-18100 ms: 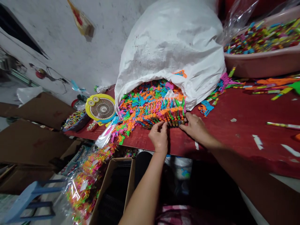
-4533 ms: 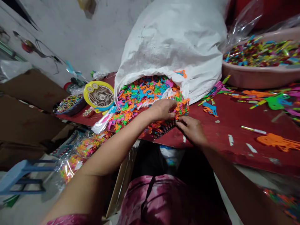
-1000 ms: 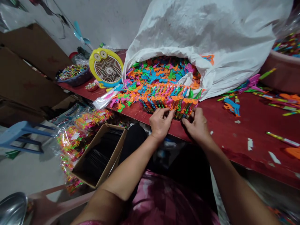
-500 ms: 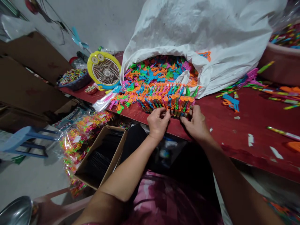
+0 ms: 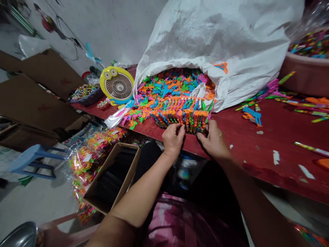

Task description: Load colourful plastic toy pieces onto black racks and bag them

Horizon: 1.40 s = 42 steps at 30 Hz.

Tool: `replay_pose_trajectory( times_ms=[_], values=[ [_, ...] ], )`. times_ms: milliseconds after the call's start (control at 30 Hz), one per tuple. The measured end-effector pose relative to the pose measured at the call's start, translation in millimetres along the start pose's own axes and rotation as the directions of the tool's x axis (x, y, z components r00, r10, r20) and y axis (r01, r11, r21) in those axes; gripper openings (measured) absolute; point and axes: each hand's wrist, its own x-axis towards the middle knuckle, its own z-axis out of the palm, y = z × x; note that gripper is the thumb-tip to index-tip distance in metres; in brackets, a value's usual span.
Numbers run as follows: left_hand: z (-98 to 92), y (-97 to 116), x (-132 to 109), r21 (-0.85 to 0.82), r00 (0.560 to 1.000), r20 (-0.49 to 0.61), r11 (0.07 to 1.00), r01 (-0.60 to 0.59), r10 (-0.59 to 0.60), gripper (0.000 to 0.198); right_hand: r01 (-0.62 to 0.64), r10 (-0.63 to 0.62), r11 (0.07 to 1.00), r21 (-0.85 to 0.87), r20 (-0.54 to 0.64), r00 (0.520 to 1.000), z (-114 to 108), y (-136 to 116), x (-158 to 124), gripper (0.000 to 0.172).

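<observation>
A row of small colourful plastic toys (image 5: 189,115), with orange round ends facing me, stands upright and packed together at the front of the red table. My left hand (image 5: 173,139) pinches at the row's lower front edge, thumb against fingers. At the right end of the row, my right hand (image 5: 213,139) has its thumb on the near lower side and its fingers curled round the corner. Exactly what lies under the fingertips is partly hidden. Behind the row, loose plastic toy pieces (image 5: 164,87) spill from a large white sack (image 5: 218,37).
A yellow fan (image 5: 118,85) stands left of the sack. An open cardboard box (image 5: 128,180) of black strips sits beside my left knee, near bagged toys (image 5: 82,159). To the right lie a blue toy gun (image 5: 253,116) and a pink tub (image 5: 303,73); a blue stool (image 5: 37,159) is far left.
The view has shifted slightly, so the scene sits lower in the picture. Both hands keep nearly the same place at the row of toys.
</observation>
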Motion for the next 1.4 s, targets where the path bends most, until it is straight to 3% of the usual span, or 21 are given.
replay_pose_trajectory(
  times_ms=[233, 333, 433, 533, 733, 900, 1167, 1400],
  values=[
    [2.1, 6, 3, -0.022, 1.0, -0.02, 1.0, -0.019, 0.019, 0.013, 0.022, -0.022, 0.999, 0.03, 0.011, 1.0, -1, -2, -1, 0.025],
    [3.3, 8, 1, -0.099, 0.993, -0.002, 0.988, 0.115, -0.116, 0.012, 0.029, -0.029, 0.999, 0.022, 0.013, 0.999, -1, -2, -1, 0.025],
    [5.3, 8, -2, -0.206, 0.958, 0.01, 0.937, 0.281, -0.286, 0.011, 0.027, -0.027, 0.999, 0.025, 0.014, 1.0, 0, -1, -1, 0.025],
    [6.1, 8, -4, -0.281, 0.934, 0.036, 0.893, 0.351, -0.356, 0.013, 0.022, -0.022, 0.999, 0.039, 0.016, 1.0, 0, -1, -1, 0.025],
    [4.2, 7, -3, -0.132, 0.985, -0.015, 0.977, 0.166, -0.169, 0.014, 0.029, -0.029, 1.0, -0.008, 0.008, 1.0, 1, 0, -1, 0.025],
    [4.1, 6, -3, -0.095, 0.998, -0.026, 0.994, 0.058, -0.061, 0.015, 0.034, -0.034, 0.999, -0.001, -0.003, 0.999, 1, -1, -1, 0.025],
    [5.7, 2, -5, -0.098, 0.998, 0.001, 0.994, 0.057, -0.057, 0.012, 0.001, -0.001, 0.999, -0.045, 0.004, 1.0, 0, -2, -1, 0.025],
    [9.6, -2, -5, -0.081, 0.999, -0.013, 0.996, 0.036, -0.037, 0.013, 0.016, -0.017, 0.998, 0.053, 0.02, 1.0, 1, 2, 1, 0.028]
  ],
)
